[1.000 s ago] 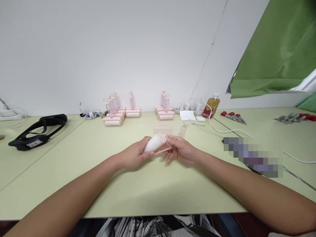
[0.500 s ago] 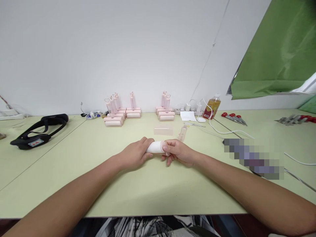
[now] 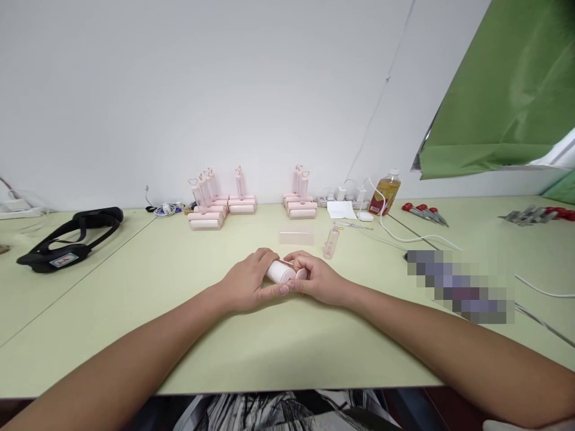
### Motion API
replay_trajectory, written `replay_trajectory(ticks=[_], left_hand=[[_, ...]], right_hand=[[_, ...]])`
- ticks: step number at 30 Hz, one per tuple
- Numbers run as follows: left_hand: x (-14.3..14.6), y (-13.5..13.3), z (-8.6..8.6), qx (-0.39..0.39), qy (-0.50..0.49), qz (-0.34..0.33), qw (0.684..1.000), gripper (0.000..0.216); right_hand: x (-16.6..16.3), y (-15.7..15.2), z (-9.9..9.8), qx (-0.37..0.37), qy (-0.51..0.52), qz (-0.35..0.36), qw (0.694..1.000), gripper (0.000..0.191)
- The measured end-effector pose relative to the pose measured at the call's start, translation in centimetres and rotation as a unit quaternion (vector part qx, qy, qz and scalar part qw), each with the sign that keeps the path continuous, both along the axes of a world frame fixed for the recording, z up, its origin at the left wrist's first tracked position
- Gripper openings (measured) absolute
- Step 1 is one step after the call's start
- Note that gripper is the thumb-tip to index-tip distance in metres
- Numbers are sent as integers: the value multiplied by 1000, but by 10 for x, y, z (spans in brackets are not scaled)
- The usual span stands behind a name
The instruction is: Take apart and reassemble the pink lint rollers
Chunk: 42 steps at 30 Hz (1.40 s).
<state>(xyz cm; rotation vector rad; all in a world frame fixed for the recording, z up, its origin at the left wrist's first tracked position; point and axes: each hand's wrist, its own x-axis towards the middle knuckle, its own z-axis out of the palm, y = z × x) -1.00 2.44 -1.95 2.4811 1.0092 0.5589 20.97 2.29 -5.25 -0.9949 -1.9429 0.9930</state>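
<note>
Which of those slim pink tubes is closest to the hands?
The lone pink tube just beyond the right hand; the other tubes are farther back, by the pink-and-white rollers near the wall.

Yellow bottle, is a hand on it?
No, the bottle is by the wall, while the left hand and right hand are at the roll.

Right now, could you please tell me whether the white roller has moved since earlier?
Yes, the end of the white roller has swung toward the camera, away from the translucent pink piece.
</note>
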Motion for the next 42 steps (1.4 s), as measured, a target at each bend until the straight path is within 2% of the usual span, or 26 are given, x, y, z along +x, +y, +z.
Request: replay_trajectory(ticks=[4, 19, 28, 35, 42], left_hand=[[-2, 2, 0, 0, -4, -19, 1000, 53], [-4, 4, -1, 6, 20, -26, 999, 56], [-5, 4, 2, 13, 29, -39, 999, 55], [-4, 5, 1, 13, 29, -30, 999, 51], [-3, 5, -1, 14, 25, -14, 999, 55]], right_hand=[[0, 0, -1, 12, -10, 4, 1000, 42], [1, -2, 2, 25, -36, 11, 999, 41], [-1, -3, 3, 31, -22, 4, 999, 42], [-2, -5, 2, 45, -21, 4, 999, 39], [-2, -4, 2, 36, -68, 8, 997, 30]])
